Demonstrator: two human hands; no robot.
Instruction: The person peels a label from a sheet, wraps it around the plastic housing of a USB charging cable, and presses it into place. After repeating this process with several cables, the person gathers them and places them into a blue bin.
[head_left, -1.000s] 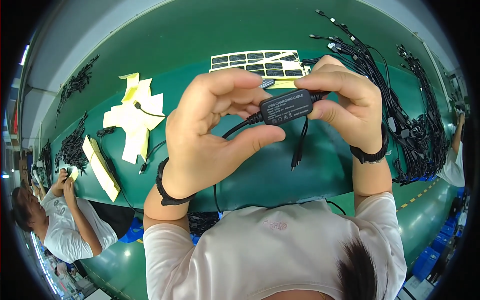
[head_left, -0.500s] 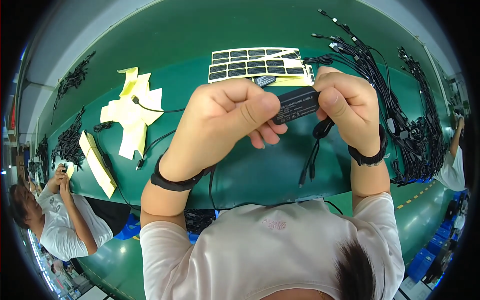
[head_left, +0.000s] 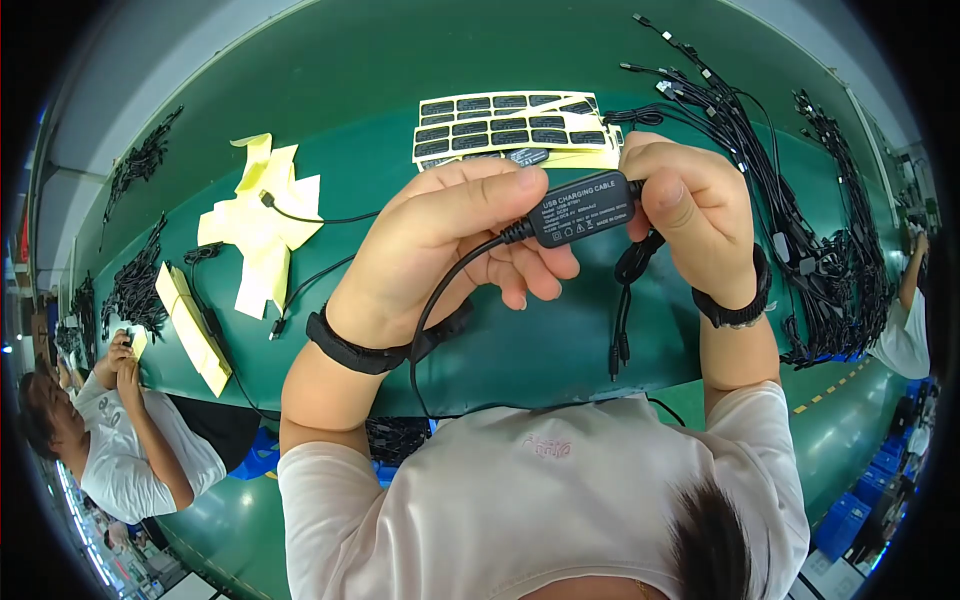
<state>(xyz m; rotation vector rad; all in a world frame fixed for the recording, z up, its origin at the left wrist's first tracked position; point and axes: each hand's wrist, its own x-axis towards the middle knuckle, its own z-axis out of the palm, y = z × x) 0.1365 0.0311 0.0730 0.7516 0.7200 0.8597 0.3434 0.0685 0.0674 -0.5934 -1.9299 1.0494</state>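
I hold the black adapter block (head_left: 585, 208) of a charging cable up over the green table (head_left: 380, 90), my left hand (head_left: 455, 240) closed along its left end with the thumb laid on top, my right hand (head_left: 690, 215) pinching its right end. Its thin black cord (head_left: 440, 300) curves down from the left end, and two short plug leads (head_left: 618, 335) dangle below my right hand. Behind lie label sheets (head_left: 510, 125), yellow backing paper (head_left: 262, 225) at left, and a heap of black cables (head_left: 800, 220) at right.

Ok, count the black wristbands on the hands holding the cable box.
2: one wristband on the left hand, one wristband on the right hand. Both hands grip the black cable box.
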